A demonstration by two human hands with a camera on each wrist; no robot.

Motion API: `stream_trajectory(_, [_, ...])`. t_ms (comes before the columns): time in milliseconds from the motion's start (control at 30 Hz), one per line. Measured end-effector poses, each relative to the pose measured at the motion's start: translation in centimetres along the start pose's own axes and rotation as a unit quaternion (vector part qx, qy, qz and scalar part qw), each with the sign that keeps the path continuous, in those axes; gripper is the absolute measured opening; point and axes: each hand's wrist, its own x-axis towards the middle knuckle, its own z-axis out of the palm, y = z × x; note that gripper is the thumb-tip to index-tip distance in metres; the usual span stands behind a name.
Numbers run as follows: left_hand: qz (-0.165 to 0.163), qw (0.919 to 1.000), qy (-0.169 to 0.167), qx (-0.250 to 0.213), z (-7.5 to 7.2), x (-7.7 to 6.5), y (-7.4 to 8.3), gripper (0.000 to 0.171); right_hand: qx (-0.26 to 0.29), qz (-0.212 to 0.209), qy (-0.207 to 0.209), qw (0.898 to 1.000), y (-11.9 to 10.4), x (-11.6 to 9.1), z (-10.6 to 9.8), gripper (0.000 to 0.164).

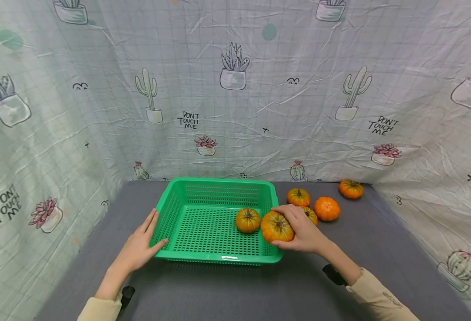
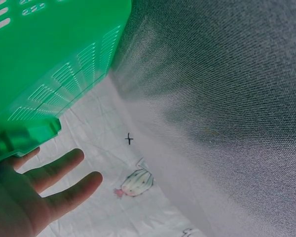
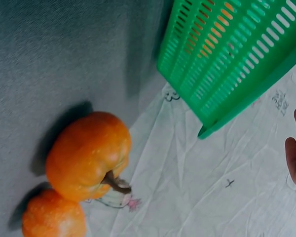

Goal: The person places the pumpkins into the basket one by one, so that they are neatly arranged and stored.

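Note:
A green plastic basket point(image 1: 219, 257) with slotted sides stands on the grey table. Inside it, toward the right wall, sits one small orange pumpkin point(image 1: 246, 221). My right hand point(image 1: 304, 231) grips another orange pumpkin point(image 1: 276, 227) above the basket's right rim, thumb in front and fingers over its far side. At the basket's left side, my left hand point(image 1: 138, 246) has straight, spread fingers right at the rim. The left wrist view shows those fingers point(image 2: 64, 170) beside the basket's outer wall point(image 2: 59, 64). Only fingertips point(image 3: 295, 155) of the right hand enter the right wrist view; its pumpkin is hidden there.
Right of the basket, several pumpkins lie on the table: a ribbed one point(image 1: 298, 196), a bright orange one point(image 1: 326, 209), one partly behind my right hand point(image 1: 309, 215), and one at the back corner point(image 1: 350, 189). A cactus-print cloth point(image 1: 255, 147) hangs behind and along both sides.

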Motion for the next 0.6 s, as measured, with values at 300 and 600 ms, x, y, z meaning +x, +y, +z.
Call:
stream_trajectory(300, [0.003, 1.0, 0.004, -0.008, -0.1, 0.0, 0.1, 0.078, -0.011, -0.011, -0.045, 0.999, -0.8, 1.1, 0.7, 0.069])
stream_trajectory(600, [0.001, 1.0, 0.003, -0.009, 0.1, 0.0, 0.0, 0.077, -0.028, -0.018, -0.093, 0.995, -1.3, 2.1, 1.3, 0.07])
